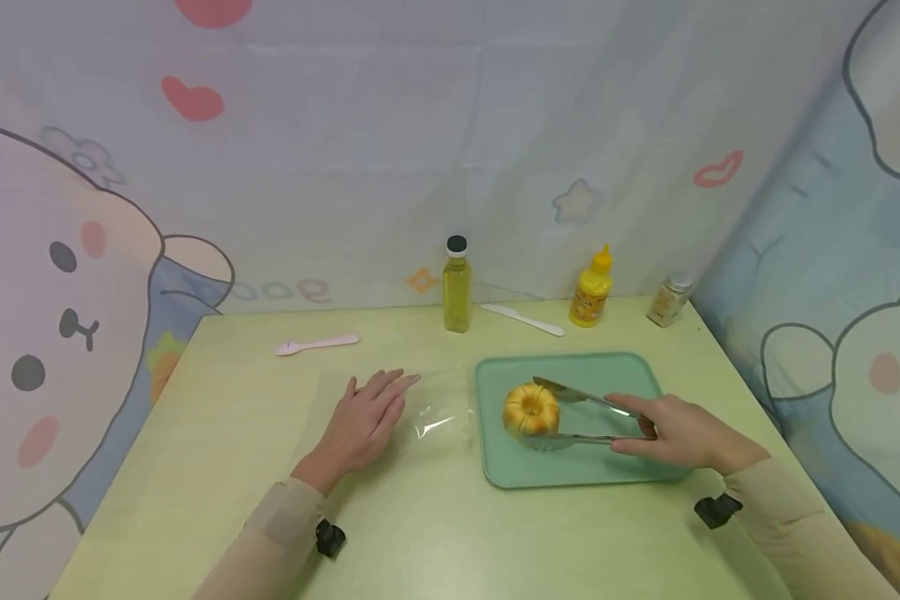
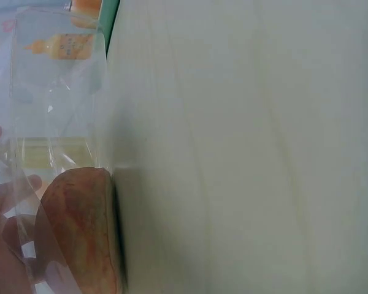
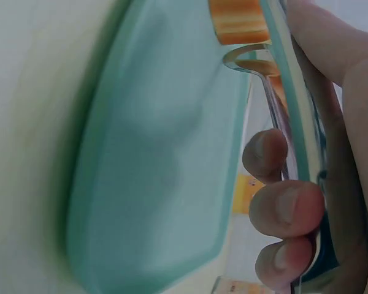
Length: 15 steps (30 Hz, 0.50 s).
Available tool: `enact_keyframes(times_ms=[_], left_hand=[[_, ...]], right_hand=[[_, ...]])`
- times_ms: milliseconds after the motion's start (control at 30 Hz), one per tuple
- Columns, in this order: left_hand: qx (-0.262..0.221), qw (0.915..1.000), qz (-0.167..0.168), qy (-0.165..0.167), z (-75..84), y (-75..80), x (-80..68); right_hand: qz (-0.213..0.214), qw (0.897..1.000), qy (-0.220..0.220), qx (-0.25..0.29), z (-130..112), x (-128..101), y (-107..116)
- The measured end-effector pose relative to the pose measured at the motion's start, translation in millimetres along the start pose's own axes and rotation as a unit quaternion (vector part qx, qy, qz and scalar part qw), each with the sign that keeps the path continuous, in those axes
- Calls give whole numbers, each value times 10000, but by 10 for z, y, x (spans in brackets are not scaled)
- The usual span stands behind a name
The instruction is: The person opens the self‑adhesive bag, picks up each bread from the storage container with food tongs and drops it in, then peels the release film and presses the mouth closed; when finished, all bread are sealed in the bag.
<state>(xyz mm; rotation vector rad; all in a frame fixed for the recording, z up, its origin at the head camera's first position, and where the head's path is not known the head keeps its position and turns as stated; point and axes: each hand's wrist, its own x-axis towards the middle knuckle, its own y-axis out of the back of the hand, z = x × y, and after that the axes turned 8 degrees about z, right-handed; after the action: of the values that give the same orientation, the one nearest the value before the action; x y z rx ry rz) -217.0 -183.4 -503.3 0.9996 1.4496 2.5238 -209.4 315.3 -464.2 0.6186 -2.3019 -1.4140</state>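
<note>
Right now the ring-shaped bun (image 1: 531, 409) sits on the green tray (image 1: 630, 375), caught between the tips of the metal tongs (image 1: 588, 417), whose long axis runs from three o'clock to nine. Gripping their handles is the right hand (image 1: 678, 432), at the bun's three o'clock. At nine o'clock the left hand (image 1: 363, 421) lies spread, apparently pressing flat a clear plastic bag (image 1: 435, 412).

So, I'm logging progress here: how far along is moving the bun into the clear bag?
Early. The right hand holds the tongs around the bun, which sits on the green tray. The left hand rests flat on the clear bag. Lifting and bagging remain.
</note>
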Motion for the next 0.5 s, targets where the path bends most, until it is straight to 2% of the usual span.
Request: enact_keyframes(times_ms=[500], left_hand=[[6, 10000, -21, 39, 5, 14, -5]], right_hand=[[377, 9975, 324, -500, 28, -51, -95]])
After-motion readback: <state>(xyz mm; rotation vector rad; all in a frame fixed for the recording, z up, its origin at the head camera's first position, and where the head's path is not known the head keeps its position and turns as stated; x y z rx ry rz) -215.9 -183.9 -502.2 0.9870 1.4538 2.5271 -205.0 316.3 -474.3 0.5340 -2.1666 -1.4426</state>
